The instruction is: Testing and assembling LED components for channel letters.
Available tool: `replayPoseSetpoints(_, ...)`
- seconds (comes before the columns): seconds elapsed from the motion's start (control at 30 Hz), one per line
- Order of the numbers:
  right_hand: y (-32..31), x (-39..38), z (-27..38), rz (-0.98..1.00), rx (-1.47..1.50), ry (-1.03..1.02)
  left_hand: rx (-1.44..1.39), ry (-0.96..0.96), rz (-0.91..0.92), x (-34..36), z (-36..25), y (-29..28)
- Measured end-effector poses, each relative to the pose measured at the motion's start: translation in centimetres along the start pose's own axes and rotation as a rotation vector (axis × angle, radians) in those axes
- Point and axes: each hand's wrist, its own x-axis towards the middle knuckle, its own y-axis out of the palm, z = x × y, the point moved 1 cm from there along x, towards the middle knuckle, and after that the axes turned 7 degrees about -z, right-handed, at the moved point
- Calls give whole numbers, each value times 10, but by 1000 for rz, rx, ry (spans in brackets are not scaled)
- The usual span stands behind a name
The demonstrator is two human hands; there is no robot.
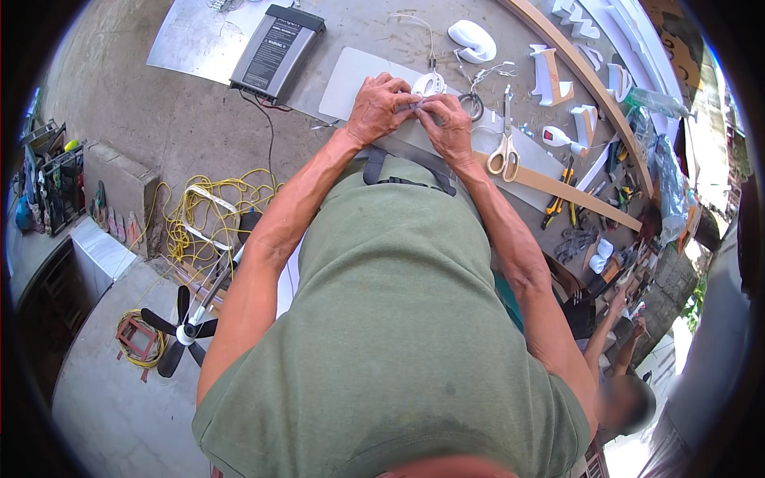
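Observation:
My left hand [381,108] and my right hand [448,126] meet over the near edge of the table, fingertips pinched close together. Whatever they pinch is too small to make out. Just beyond the fingers lies a white round part [429,83] with a thin wire running up from it. Beside my right hand are a dark ring [472,106], perhaps a tape roll, and a tangle of thin white wires [488,73]. Scissors [504,151] with beige handles lie to the right, points away from me. Under and left of the hands is a pale flat sheet [351,78].
A grey boxy electrical device [279,49] stands at the back left; a white rounded cover [472,41] lies farther back. Right are a wooden strip [566,191], a glue bottle [562,139], white brackets [550,76] and pliers [558,195]. Another person [625,402] works lower right.

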Motion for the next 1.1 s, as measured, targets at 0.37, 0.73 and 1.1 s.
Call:
replayPoseSetpoints(0.37, 0, 5, -2, 8, -147, -4, 15, -32, -10, 0, -3, 2)
replayPoseSetpoints(0.73, -23, 12, 2, 312, -180, -313, 2, -63, 0, 0, -1, 1)
replayPoseSetpoints(1.1, -18, 19, -11, 352, -194, -406, -12, -47, -67, -1, 0, 5)
